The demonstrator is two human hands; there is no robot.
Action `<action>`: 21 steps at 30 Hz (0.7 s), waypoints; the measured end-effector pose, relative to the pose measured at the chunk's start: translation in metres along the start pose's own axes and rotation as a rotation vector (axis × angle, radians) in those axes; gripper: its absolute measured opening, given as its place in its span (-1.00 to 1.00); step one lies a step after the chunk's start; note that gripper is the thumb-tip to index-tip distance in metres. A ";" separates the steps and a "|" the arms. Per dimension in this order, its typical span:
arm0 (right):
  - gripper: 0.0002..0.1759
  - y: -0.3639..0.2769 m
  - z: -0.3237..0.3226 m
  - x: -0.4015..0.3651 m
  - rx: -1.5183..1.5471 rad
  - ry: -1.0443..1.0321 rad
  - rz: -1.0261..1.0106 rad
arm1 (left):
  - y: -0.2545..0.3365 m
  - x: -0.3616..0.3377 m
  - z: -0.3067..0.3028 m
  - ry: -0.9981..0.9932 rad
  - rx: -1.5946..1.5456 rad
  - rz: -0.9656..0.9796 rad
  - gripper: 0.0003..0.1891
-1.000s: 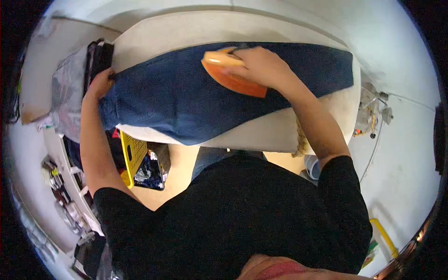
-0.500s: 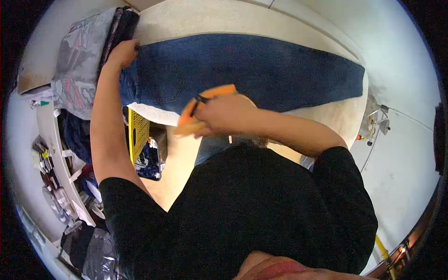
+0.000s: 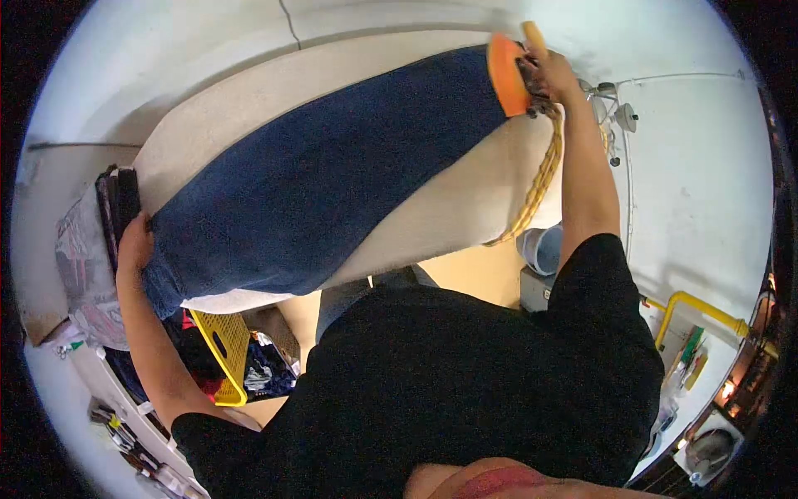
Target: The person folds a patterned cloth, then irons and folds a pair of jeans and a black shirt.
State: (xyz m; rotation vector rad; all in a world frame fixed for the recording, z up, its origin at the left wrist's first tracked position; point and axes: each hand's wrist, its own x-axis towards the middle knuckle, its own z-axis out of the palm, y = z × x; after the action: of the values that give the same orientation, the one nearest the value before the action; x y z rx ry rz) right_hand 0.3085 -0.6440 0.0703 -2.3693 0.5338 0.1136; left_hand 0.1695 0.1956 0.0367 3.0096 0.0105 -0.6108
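Observation:
Dark blue jeans (image 3: pixel 324 175) lie lengthwise over a pale padded board (image 3: pixel 449 200). At the far right end of the cloth, my right hand (image 3: pixel 550 75) is wrapped round an orange iron (image 3: pixel 505 75), whose edge meets the narrow end of the jeans. A braided yellowish cord (image 3: pixel 544 179) hangs down from the iron across the board. At the left end, my left hand (image 3: pixel 137 243) has its fingers closed on the wide edge of the jeans, beside a folded dark garment (image 3: pixel 120 200).
Grey patterned cloth (image 3: pixel 76 249) rests at the far left. Below the board's left part are a yellow perforated basket (image 3: pixel 233 353) and a bin of dark clothes (image 3: pixel 270 366). A pale bucket (image 3: pixel 544 249) stands below right. Yellow pipe (image 3: pixel 706 308) runs along the right wall.
My right hand has carried the iron from the near middle to the far right end of the jeans. My left hand remains at the left end. The camera view has turned.

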 end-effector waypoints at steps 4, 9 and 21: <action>-0.33 0.039 -0.037 -0.041 -0.145 -0.031 0.102 | -0.003 -0.009 0.002 0.018 0.009 -0.031 -0.56; -0.34 0.102 -0.029 -0.153 -0.343 -0.056 -0.024 | 0.004 -0.036 -0.004 0.047 0.117 0.036 -0.42; -0.56 0.064 -0.036 -0.001 -0.216 0.119 -0.400 | 0.046 -0.120 -0.043 0.370 -0.037 -0.017 -0.53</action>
State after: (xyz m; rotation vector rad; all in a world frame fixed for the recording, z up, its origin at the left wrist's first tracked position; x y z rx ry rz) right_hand 0.2795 -0.7106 0.0581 -2.6571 0.0952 -0.1594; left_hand 0.0763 0.1538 0.1257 3.0400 0.0666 -0.0473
